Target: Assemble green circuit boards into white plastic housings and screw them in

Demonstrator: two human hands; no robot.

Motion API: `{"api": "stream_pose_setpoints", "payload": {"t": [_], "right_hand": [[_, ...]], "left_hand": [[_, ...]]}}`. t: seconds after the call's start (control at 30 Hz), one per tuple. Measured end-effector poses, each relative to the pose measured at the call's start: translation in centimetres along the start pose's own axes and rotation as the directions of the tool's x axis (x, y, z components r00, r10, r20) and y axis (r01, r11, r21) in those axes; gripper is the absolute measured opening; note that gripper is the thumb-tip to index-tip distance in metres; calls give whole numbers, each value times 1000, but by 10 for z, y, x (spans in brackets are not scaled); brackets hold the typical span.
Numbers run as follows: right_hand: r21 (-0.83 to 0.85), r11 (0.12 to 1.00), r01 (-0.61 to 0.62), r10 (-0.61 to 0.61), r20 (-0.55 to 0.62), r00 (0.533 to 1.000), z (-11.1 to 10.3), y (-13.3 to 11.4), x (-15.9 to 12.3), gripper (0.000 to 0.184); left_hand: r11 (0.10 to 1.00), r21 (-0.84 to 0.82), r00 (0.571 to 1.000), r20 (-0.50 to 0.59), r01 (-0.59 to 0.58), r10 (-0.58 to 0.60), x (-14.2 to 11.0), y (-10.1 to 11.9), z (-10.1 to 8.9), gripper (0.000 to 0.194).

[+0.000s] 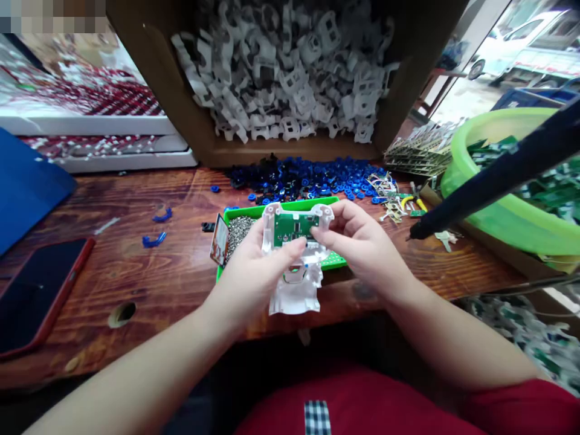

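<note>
Between my two hands is a clear plastic housing (312,251) with a green circuit board (290,227) seated in it. My left hand (258,254) grips the housing's left side, its thumb lying across the lower edge of the board. On the right side, my right hand (360,241) holds the housing, with the thumb pressed at the board's right end and the other fingers curled behind. Just below the held housing sits another clear plastic piece (294,296); whether the two are joined I cannot tell. Behind them is a green tray (283,208) with small metal screws (238,232).
A cardboard box (290,151) of white plastic parts stands at the back, with blue buttons (317,175) before it. At right are a lime-green basin (512,217) of circuit boards and a dark rod-like tool (493,172). A phone (40,290) lies left, near a table hole (122,315).
</note>
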State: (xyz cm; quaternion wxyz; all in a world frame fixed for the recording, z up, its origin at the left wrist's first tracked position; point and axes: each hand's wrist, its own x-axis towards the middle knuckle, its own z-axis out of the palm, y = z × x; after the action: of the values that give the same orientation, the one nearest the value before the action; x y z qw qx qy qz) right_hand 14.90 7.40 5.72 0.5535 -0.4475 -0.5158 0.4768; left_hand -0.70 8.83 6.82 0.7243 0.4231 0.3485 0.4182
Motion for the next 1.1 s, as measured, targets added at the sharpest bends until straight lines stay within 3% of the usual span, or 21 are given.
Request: {"api": "stream_pose_setpoints", "payload": {"t": [0.07, 0.13, 0.2, 0.23, 0.3, 0.47, 0.6, 0.73, 0.87, 0.97, 1.03, 1.1], "right_hand": [[-119, 992, 43, -43, 7, 999, -6, -5, 15, 21], [-413, 911, 18, -36, -34, 999, -20, -7, 28, 27], [-733, 671, -106, -41, -180, 983, -41, -6, 41, 31], [-815, 549, -184, -58, -257, 965, -52, -4, 48, 28], [-872, 384, -305, -47, -348, 936, -75, 3, 61, 21], [-889, 140, -436, 114, -423, 899, -101, 31, 89, 27], [-882, 40, -470, 184, -456, 871, -104, 47, 100, 34], [-900, 26, -436, 199, -422, 884, -108, 49, 104, 31], [-943, 111, -313, 59, -308, 950, -92, 27, 88, 23], [-973, 217, -83, -167, -120, 979, -60, 1, 62, 22], [-890, 291, 351, -413, 214, 885, -36, -12, 44, 14], [-786, 253, 564, -406, 443, 799, -18, -16, 33, 10]], "left_hand": [[1000, -11, 1000, 25, 0, 1, 17, 9, -1, 30], [998, -53, 999, 30, 15, -13, 30, 13, -3, 25], [994, -102, 999, -6, 44, -45, 38, 15, -6, 21], [991, -118, 997, -32, 65, -69, 41, 15, -9, 20], [985, -140, 991, -76, 99, -110, 42, 13, -14, 22], [951, -234, 966, -112, 200, -231, 42, 5, -22, 26], [884, -347, 935, -47, 314, -351, 42, 5, -20, 19], [831, -439, 913, -57, 341, -404, 41, 6, -18, 8], [817, -475, 914, -62, 327, -401, 42, 4, -19, 8], [834, -476, 934, -68, 278, -350, 44, 1, -19, 16], [860, -457, 956, -69, 225, -287, 44, -1, -17, 22], [883, -434, 975, -46, 177, -218, 43, -3, -15, 28]]}}
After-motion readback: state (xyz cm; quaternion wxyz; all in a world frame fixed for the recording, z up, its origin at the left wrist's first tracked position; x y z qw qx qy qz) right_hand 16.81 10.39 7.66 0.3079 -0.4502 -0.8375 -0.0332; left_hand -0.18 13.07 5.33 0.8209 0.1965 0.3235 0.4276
